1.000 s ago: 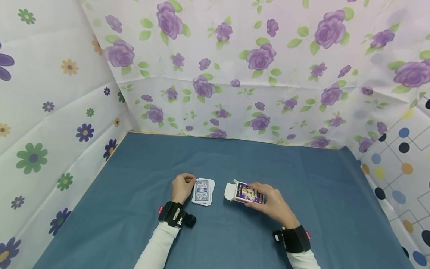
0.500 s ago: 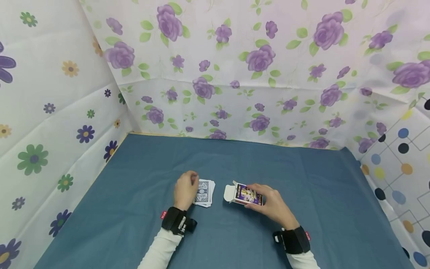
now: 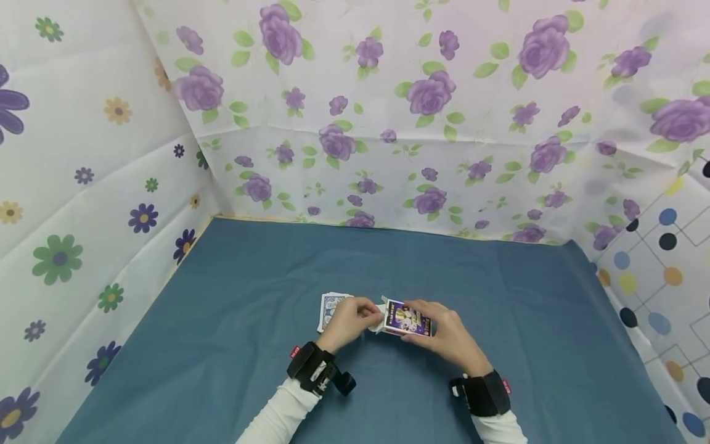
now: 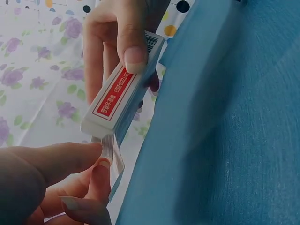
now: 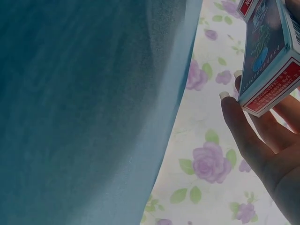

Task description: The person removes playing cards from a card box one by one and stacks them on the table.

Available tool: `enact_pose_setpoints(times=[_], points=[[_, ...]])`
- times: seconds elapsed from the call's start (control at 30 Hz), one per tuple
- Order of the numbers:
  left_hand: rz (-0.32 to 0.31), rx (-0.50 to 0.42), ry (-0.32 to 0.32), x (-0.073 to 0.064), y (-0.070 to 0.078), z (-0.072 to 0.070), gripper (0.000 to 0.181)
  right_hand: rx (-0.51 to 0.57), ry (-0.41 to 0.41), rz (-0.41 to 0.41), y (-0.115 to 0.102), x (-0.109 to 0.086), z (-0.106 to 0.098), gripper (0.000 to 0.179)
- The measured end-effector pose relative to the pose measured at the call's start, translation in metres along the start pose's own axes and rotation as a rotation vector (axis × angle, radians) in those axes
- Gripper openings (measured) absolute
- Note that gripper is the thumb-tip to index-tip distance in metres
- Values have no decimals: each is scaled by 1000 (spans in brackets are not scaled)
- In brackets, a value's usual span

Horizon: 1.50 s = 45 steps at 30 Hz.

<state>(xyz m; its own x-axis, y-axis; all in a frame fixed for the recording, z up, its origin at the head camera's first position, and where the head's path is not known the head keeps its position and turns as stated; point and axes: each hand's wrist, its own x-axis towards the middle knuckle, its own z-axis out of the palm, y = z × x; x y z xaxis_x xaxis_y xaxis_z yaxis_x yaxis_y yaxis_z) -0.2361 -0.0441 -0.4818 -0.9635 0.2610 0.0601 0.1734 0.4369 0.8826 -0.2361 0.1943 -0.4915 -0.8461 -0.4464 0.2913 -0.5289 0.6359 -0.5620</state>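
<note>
My right hand [image 3: 452, 339] holds a purple playing-card box [image 3: 407, 317] between thumb and fingers, its open end towards the left. At that end the flap [image 4: 117, 164] hangs out, and the edges of playing cards [image 4: 107, 146] show in the opening. With thumb and a fingertip together, my left hand [image 3: 349, 320] pinches at these card edges. A deck of cards [image 3: 331, 303] with patterned backs lies face down on the table, partly hidden behind the left hand. In the right wrist view the box's closed end [image 5: 272, 89] sits above the right fingers.
The table has a blue cloth [image 3: 471, 277]. Flower-printed sheets [image 3: 355, 123] rise along its back and left side, and a dotted sheet [image 3: 665, 296] hangs at the right. Black camera straps [image 3: 488, 393] are on both wrists.
My left hand has moved right, from the deck's left edge to the box's open end, passing over the deck. The right hand and box have stayed almost still.
</note>
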Motion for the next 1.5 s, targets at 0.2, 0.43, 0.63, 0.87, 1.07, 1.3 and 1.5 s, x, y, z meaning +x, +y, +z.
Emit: enact_pose_setpoints(times=[0.2,0.43,0.63,0.87,1.07,1.3,1.5], points=[[-39,-65,-17,1,-4,0,19,1,1,-9,-2,1,-3,65],[-77,-90,-28,0,-4,1,20,0,-6,-31,-8,0,-3,68],[-125,-42,-149,-5,0,-2,20,11,3,-36,-12,-1,-3,72],[-132,-103,-268,-3,2,-9,20,15,12,-61,-11,0,-3,74],[-125,-151,-260,-1,1,-10,17,17,20,-52,-10,1,-4,74],[-112,-252,-266,0,-3,-11,20,16,20,-39,-9,0,-5,73],[-142,-324,-289,1,-7,-17,23,15,24,-26,-7,1,-6,72]])
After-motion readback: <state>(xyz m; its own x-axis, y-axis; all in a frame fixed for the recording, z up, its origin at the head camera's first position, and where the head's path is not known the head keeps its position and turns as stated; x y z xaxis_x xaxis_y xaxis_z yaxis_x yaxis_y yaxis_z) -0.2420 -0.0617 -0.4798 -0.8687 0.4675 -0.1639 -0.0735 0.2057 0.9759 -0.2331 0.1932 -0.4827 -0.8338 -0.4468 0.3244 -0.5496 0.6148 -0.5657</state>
